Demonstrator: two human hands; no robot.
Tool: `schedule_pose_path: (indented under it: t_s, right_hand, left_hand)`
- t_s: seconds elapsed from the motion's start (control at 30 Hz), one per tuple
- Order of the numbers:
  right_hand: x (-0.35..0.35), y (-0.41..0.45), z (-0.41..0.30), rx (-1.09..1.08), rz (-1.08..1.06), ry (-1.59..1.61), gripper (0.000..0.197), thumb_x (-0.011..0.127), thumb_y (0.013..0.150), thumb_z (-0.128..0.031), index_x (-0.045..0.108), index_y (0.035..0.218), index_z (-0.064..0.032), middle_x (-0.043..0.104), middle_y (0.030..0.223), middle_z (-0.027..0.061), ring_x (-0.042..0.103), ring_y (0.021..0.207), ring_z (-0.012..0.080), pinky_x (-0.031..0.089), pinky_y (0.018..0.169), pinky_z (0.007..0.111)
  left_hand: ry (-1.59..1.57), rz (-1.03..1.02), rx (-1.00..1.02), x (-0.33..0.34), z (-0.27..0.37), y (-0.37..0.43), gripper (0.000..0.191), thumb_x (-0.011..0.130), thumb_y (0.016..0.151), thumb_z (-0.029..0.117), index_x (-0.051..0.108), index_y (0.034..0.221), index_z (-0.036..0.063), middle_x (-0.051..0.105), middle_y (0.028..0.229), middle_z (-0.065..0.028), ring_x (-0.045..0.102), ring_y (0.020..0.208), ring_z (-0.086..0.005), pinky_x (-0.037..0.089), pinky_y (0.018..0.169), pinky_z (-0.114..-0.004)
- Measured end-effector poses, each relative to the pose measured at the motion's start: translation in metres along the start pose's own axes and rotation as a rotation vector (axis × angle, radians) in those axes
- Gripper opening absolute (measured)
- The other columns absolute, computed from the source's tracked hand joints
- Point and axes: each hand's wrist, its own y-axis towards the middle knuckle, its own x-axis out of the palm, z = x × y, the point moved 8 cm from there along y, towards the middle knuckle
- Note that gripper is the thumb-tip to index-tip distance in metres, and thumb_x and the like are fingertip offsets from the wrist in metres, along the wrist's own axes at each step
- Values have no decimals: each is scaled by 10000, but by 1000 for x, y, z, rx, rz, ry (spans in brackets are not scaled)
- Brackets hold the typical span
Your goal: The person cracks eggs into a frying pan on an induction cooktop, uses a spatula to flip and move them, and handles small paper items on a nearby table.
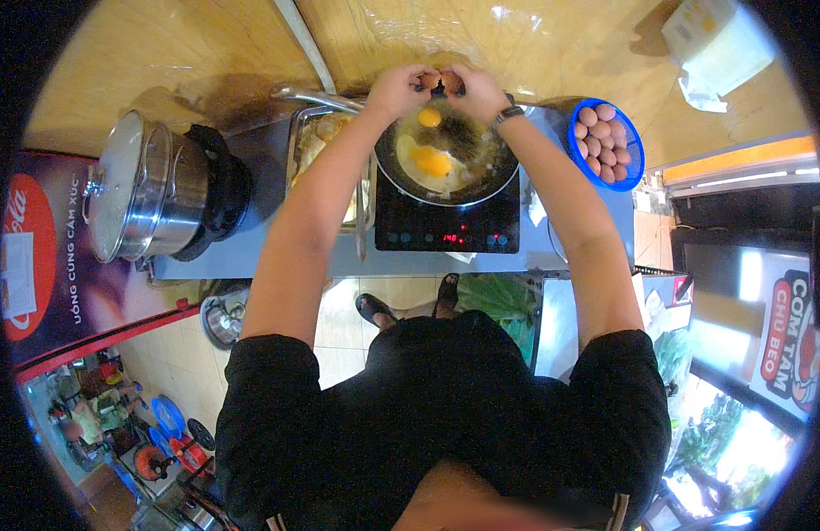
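Note:
My left hand (402, 91) and my right hand (474, 91) each hold one part of a cracked brown eggshell, the left half (428, 81) and the right half (452, 82), side by side over the far rim of a frying pan (479, 189). In the pan lie a separate round egg yolk (429, 118) and, nearer me, a fried egg (431, 161) with white set around its yellow. Beneath the pan is a black induction cooker (410, 229) with a lit red display.
A blue plastic basket (641, 156) of brown eggs stands to the right. To the left, a metal tray (295, 143) holds food, partly behind my left forearm. A lidded steel steamer pot (135, 186) is farther left. Far below left, a person (95, 418) is among blue and red plastic basins.

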Motion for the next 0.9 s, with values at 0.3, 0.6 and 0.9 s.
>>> schedule_pose_path:
  t_s: [0.3, 0.6, 0.9]
  right_hand:
    - [-40, 2, -47, -114, 217, -258, 405, 675, 699, -141, 505, 1061, -74, 556, 923, 163, 589, 782, 360, 498, 702, 423]
    - [-18, -74, 13, 441, 229, 992, 414, 710, 759, -126, 561, 1131, -18, 632, 984, 127, 635, 861, 191, 530, 731, 282]
    - [-182, -301, 126, 732, 868, 911, 413, 571, 897, -200, 434, 1216, 25, 589, 1069, 194, 645, 889, 299, 538, 732, 348]
  left_hand:
    - [-47, 109, 328, -37, 70, 1, 332, 695, 687, 51, 637, 1011, 90, 637, 920, -99, 646, 828, -225, 535, 721, -305]
    - [-597, -177, 0, 8, 50, -33, 509, 687, 787, 80, 510, 1264, 94, 518, 1245, -116, 596, 1024, -203, 503, 851, -300]
    - [-878, -435, -299, -9, 106, -214, 536, 610, 857, 214, 410, 1334, 73, 517, 1265, -115, 564, 1094, -246, 471, 902, -336]
